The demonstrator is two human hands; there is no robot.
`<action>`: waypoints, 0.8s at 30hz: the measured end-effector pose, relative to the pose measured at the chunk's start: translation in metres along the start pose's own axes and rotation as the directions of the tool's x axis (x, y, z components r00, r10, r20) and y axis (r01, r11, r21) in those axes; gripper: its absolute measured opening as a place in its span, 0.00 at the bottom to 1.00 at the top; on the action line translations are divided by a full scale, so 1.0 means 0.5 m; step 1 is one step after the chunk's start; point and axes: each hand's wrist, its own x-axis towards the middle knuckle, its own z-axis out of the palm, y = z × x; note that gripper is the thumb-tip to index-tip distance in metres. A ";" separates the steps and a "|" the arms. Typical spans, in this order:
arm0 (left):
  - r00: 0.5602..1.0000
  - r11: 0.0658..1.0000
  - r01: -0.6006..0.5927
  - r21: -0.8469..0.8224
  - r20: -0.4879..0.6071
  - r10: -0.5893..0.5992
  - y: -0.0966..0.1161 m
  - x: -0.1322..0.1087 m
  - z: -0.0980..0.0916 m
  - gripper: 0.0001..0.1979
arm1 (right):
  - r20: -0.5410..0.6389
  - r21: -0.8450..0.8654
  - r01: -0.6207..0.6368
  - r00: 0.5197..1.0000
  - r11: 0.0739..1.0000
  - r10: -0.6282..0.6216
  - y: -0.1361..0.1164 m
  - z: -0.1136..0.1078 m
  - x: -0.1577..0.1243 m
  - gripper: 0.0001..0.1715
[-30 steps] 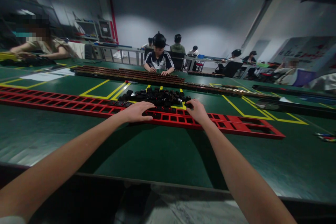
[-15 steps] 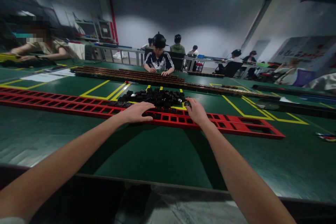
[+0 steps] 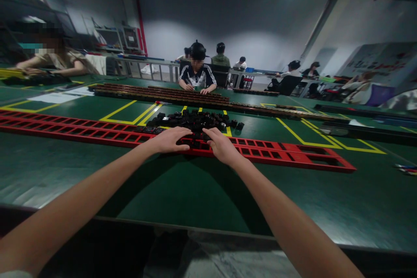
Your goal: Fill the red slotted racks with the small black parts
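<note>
A long red ladder-like frame (image 3: 257, 153) lies across the green table, with rows of square openings. My left hand (image 3: 171, 140) rests over its middle, fingers stretched out and thumb apart; nothing shows in its grip. Close beside it on the right, my right hand (image 3: 223, 145) has thumb and fingers around a small black block (image 3: 206, 136), partly hidden by the fingers. Behind both hands lies a heap of small black blocks (image 3: 198, 118). Several black blocks (image 3: 150, 130) sit in the frame's openings left of my left hand.
Long brown strips (image 3: 156, 93) lie stacked across the table beyond the heap. Dark rails (image 3: 368, 132) stand at the right, and white papers (image 3: 61, 95) at the left. A person (image 3: 197, 74) works opposite; another person (image 3: 61, 58) sits at the left. Yellow tape marks the tabletop.
My right hand has moved left from the heap's right end to the frame's middle, close to my left hand. My left hand stays in place.
</note>
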 end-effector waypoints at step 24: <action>1.000 1.000 0.003 -0.012 -0.006 -0.004 0.001 -0.001 -0.001 0.35 | -0.034 0.080 -0.054 0.998 0.995 0.057 0.012 0.010 -0.004 0.28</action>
